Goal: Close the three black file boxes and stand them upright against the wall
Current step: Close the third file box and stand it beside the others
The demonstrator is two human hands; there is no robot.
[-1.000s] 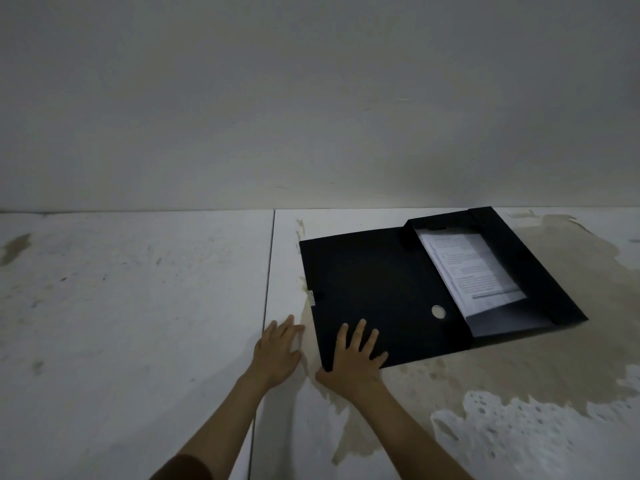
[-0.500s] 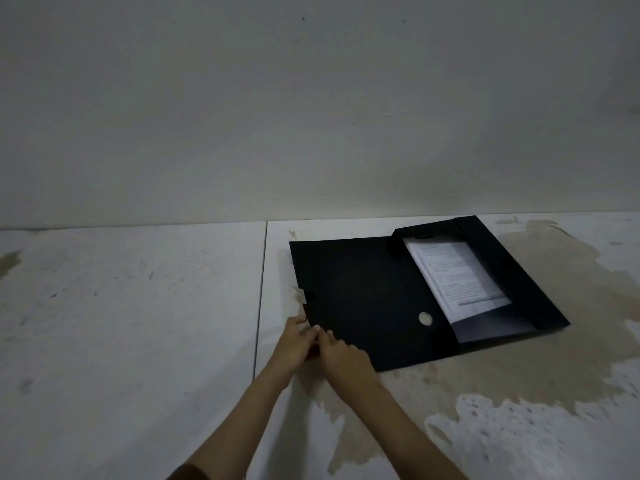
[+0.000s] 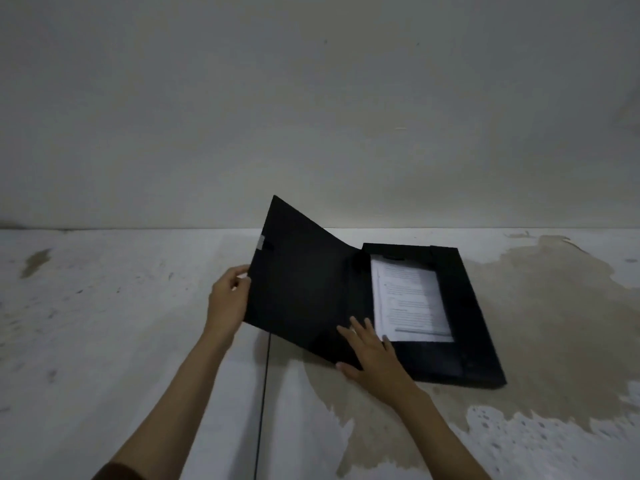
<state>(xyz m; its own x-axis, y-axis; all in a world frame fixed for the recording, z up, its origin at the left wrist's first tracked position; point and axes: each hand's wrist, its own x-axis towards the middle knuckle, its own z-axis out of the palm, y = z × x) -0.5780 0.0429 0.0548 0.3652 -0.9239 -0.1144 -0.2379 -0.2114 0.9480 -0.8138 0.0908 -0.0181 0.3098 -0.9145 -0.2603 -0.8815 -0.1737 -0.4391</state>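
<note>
One black file box (image 3: 464, 306) lies open on the white floor near the wall, with printed white papers (image 3: 408, 299) inside its tray. Its black lid (image 3: 301, 282) is raised at a steep angle, hinged along the tray's left side. My left hand (image 3: 228, 299) grips the lid's free left edge, just below a small grey tab. My right hand (image 3: 374, 355) lies flat with fingers spread on the lid's lower corner, at the tray's near left corner. No other file boxes are in view.
A plain grey wall (image 3: 311, 116) rises just behind the box. The floor (image 3: 104, 323) is white and scuffed, with a dark seam (image 3: 265, 393) running toward me and a large brown stain (image 3: 554, 323) to the right of the box.
The lid lay flat on the floor before; my left hand has lifted its left edge up. My right hand moved right onto the lid's lower corner beside the tray.
</note>
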